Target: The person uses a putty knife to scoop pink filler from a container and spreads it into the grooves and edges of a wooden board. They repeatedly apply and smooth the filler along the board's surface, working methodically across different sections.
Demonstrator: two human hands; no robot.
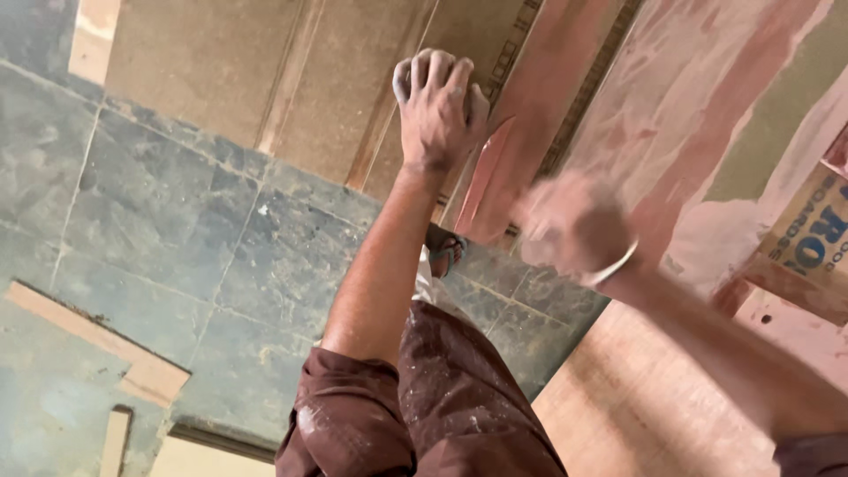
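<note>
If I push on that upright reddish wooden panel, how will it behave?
The reddish wooden panel looks stiff, a flat board with straight edges. Standing upright, it may tip; the left hand rests against it. The coated face probably feels dusty.

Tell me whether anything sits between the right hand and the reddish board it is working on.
Nothing visible does. The right hand, blurred, lies directly against the reddish board. The left hand presses the same board's edge further left, clear of the right one.

The left hand (pixel 437 106) rests on the top edge of a panel (pixel 521 168) standing on the floor (pixel 177 230), the right hand (pixel 574 225) just right of it, against the panel's face.
</note>
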